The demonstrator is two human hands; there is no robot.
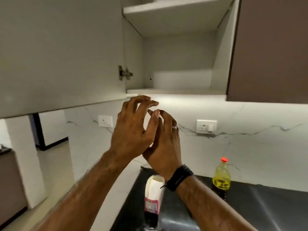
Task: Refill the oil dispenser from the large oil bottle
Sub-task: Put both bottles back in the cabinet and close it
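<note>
Both hands are raised together in front of the wall, just below an open upper cabinet. My left hand (133,129) overlaps my right hand (164,144), fingers loosely spread and curved, holding nothing. The right wrist wears a black band and a finger carries a ring. A large oil bottle (221,178) with yellow oil and a red cap stands upright on the dark counter (266,205) at the right, against the wall. A white carton-like container (153,194) with a pink label stands on the counter below my hands. No oil dispenser can be made out.
The upper cabinet (176,64) stands open with bare shelves, its door (61,52) swung out to the left. A brown closed cabinet (270,50) hangs at the right. Two wall sockets (206,126) sit on the marble backsplash. A doorway opens at far left.
</note>
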